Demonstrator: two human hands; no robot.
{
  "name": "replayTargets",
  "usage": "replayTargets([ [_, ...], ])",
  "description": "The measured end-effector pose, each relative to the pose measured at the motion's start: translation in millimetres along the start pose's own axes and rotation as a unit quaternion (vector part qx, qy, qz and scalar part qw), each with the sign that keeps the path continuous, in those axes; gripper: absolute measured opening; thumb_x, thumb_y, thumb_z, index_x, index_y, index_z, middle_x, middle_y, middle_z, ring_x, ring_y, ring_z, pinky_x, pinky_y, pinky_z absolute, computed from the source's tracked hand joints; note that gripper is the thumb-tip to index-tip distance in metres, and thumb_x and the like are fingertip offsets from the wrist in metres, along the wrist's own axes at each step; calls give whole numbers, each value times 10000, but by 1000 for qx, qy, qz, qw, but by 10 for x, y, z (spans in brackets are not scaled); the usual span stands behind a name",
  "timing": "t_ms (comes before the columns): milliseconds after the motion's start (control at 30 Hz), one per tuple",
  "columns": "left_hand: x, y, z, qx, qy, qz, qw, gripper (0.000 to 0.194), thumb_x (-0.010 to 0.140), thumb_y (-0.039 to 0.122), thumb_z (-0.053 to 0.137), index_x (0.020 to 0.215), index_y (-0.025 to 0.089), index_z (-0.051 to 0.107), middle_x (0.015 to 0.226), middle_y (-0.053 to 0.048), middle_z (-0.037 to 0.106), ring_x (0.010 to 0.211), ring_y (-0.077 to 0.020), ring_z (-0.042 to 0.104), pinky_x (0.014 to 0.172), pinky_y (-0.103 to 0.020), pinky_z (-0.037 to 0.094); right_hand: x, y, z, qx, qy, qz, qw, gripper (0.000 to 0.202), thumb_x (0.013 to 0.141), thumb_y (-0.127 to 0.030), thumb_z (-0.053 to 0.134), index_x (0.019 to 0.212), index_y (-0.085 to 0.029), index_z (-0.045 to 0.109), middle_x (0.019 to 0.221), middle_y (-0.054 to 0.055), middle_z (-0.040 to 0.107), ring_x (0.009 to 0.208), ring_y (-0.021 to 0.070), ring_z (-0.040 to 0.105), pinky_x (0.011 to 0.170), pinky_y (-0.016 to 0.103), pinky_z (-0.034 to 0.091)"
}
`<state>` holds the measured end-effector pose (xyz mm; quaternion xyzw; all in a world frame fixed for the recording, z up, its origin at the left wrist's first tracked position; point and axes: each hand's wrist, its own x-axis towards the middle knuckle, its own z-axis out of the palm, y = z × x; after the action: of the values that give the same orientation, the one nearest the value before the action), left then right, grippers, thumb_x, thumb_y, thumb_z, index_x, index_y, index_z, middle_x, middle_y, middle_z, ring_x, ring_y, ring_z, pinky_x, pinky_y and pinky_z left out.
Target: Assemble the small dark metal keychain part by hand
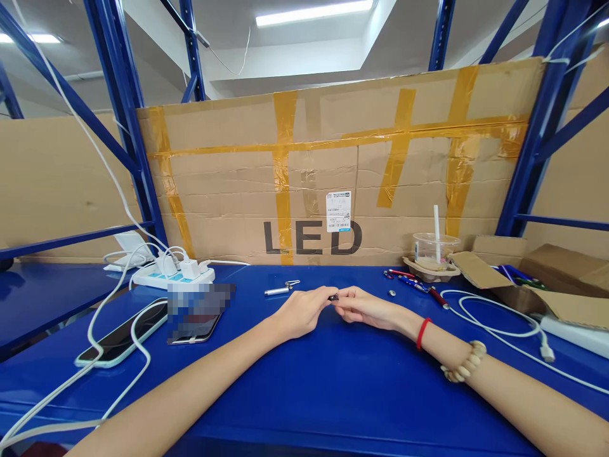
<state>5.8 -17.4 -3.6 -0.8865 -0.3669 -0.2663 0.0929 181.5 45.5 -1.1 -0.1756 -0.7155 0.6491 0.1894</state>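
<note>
Pinching one small dark part (333,297), left hand (299,311), right hand (364,309), two phones (121,339).

two phones (121,339), one power strip (174,275), one cup (435,249)

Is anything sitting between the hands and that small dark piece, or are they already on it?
Nothing visible is in the way. The left hand and right hand meet at the middle of the blue table, and the small dark piece is pinched between their fingertips. The silver pen-like tool lies apart, behind the hands.
</note>
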Motion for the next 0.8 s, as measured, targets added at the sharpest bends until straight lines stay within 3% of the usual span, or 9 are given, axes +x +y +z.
replayTargets([
  [300, -3, 20, -37, -99, -23, -69, 992, 247, 885, 186, 231, 1072, 195, 392, 862, -25, 586, 746, -127, 554, 663, -222, 414, 47, 7, 23, -17, -13, 38, 999, 299, 713, -395, 616, 725, -96, 609, 671, 22, 583, 560, 72, 542, 542, 208, 433],
  [533, 0, 22, -35, -126, -24, -105, 986, 254, 894, 231, 213, 1057, 193, 404, 726, 0, 533, 638, -113, 494, 633, -219, 392, 34, -15, -1, -29, -58, 73, 995, 318, 730, -401, 593, 803, -91, 602, 707, 52, 617, 596, 101, 599, 538, 204, 458],
  [633, -2, 0, -19, -128, -12, -104, 986, 245, 893, 230, 216, 1050, 193, 400, 738, 1, 526, 637, -110, 485, 636, -219, 388, 34, -6, 58, -52, -26, 44, 997, 308, 736, -399, 580, 755, -92, 585, 654, 28, 579, 532, 91, 573, 468, 195, 452],
  [800, -5, -40, -18, -126, 4, -101, 987, 234, 886, 205, 226, 1044, 198, 399, 844, -17, 547, 696, -114, 508, 669, -223, 395, 36, 4, 144, -65, 15, -6, 998, 343, 719, -437, 575, 608, -125, 488, 532, -51, 400, 423, 38, 403, 397, 195, 451],
])
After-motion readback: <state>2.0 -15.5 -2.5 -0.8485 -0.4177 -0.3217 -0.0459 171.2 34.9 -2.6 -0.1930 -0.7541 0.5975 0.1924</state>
